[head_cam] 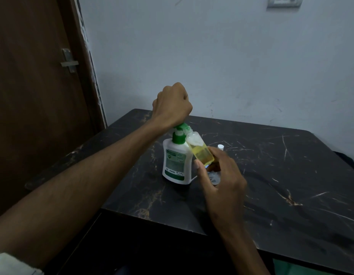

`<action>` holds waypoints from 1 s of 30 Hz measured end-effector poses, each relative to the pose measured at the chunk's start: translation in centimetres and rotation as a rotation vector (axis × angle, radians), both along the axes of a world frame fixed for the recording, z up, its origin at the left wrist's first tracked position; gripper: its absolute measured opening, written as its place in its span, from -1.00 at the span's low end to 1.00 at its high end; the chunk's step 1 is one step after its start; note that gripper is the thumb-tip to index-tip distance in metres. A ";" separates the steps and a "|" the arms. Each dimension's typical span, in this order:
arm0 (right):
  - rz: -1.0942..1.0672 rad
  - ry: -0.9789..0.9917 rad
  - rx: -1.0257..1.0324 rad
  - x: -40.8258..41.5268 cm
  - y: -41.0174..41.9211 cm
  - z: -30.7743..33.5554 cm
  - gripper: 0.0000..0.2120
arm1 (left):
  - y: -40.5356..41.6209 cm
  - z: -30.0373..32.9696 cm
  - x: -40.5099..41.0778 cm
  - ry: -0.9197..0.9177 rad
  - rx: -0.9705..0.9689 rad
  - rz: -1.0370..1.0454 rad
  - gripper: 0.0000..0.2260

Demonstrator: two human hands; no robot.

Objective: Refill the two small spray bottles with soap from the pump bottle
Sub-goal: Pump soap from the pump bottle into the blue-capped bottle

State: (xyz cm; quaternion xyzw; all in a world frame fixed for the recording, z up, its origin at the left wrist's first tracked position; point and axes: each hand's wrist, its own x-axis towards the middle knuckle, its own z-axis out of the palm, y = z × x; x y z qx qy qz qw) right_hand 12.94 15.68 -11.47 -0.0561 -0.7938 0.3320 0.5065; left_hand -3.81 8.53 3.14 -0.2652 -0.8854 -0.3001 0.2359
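A white pump bottle [175,161] with a green pump head stands on the dark marble table [271,175]. My left hand [172,105] sits closed on top of the pump head. My right hand [221,175] holds a small clear spray bottle [200,150], capless and tilted, its open neck against the pump nozzle. Yellow soap fills its lower part and white foam lies near the neck. A second small bottle [221,147] with a white cap stands just behind my right hand, mostly hidden. A clear round piece [214,178] lies under my right hand.
The table stands against a pale wall. A brown door [33,96] with a metal latch is at the left. The table's front edge runs close below my forearms.
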 end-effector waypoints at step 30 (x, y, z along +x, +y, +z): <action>-0.022 0.052 -0.006 -0.2 0.1 -0.1 -0.63 | -0.2 -0.4 0.4 -0.388 0.007 -0.161 -0.69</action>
